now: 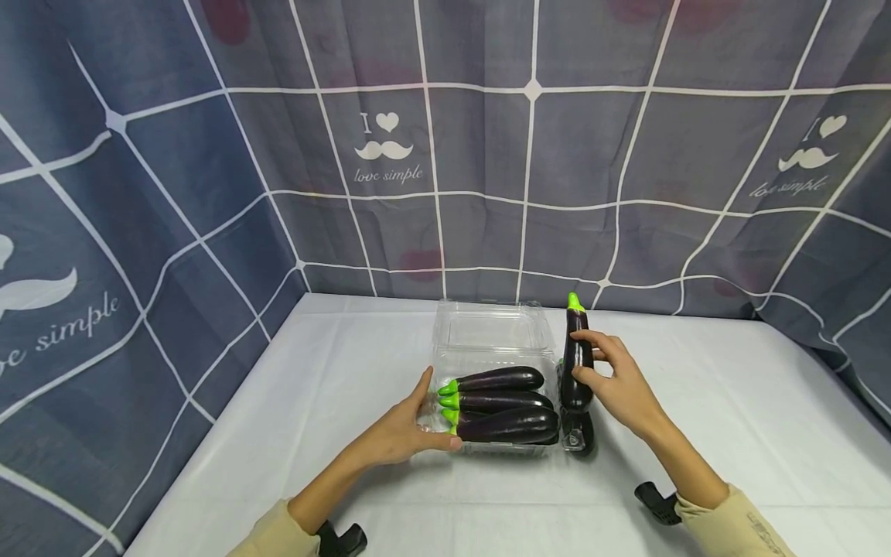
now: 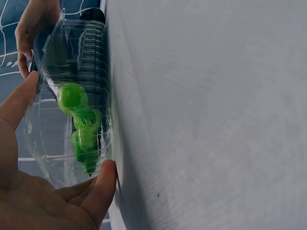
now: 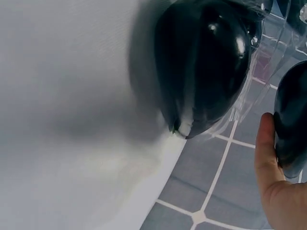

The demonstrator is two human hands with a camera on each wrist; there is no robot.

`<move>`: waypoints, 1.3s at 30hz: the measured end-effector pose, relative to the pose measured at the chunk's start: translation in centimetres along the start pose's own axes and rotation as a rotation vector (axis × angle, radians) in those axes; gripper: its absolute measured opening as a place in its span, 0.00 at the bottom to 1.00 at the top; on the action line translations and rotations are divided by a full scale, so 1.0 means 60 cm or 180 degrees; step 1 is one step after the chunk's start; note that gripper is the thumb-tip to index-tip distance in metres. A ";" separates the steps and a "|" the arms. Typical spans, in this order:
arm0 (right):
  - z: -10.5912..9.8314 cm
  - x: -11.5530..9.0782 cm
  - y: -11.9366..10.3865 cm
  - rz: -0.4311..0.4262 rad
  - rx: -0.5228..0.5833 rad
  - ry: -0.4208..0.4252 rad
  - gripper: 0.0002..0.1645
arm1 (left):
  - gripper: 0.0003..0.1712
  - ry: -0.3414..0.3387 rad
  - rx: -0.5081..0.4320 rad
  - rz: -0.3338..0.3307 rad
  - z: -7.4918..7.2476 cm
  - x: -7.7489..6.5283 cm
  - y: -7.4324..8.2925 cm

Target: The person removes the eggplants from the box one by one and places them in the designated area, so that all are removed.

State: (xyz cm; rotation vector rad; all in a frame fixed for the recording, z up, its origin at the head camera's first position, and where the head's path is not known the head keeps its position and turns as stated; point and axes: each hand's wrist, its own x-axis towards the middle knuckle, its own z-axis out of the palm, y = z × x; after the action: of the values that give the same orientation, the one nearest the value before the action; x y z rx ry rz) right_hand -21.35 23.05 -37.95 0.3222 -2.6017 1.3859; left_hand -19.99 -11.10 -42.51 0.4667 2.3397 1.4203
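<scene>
My right hand grips a dark purple eggplant between thumb and fingers, its green stem pointing toward the back. In the right wrist view, this held eggplant is partly cut off at the edge. Below it, another eggplant lies on the table beside the container; its far part is hidden. My left hand spans the left end of a clear plastic container, thumb at the front and fingers behind. Several eggplants lie inside, green stems toward that hand. The hinged lid stands open at the back.
A white cloth covers the table. Grey checked curtains hang behind it and at both sides. Black wrist mounts are strapped near both cuffs.
</scene>
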 end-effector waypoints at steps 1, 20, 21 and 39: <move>-0.002 -0.001 0.000 -0.0005 0.0000 -0.0011 0.31 | 0.72 0.0002 0.0006 0.0002 0.000 0.000 0.000; -0.022 -0.026 0.004 -0.0060 -0.0167 -0.0222 0.32 | 0.72 0.0023 0.0040 -0.0003 -0.001 0.000 0.000; -0.023 -0.026 0.004 -0.0051 -0.0173 -0.0245 0.31 | 0.72 0.0024 0.0036 -0.0002 -0.001 0.001 0.000; -0.057 -0.043 0.040 0.0090 -0.0363 -0.0388 0.32 | 0.72 0.0038 0.0063 -0.0008 0.000 0.001 -0.001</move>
State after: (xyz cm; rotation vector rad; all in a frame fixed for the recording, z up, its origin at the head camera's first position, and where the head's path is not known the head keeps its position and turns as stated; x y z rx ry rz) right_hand -19.35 27.49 -38.59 0.3653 -2.7806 1.2571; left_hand -20.06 -11.11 -42.60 0.4619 2.3649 1.4039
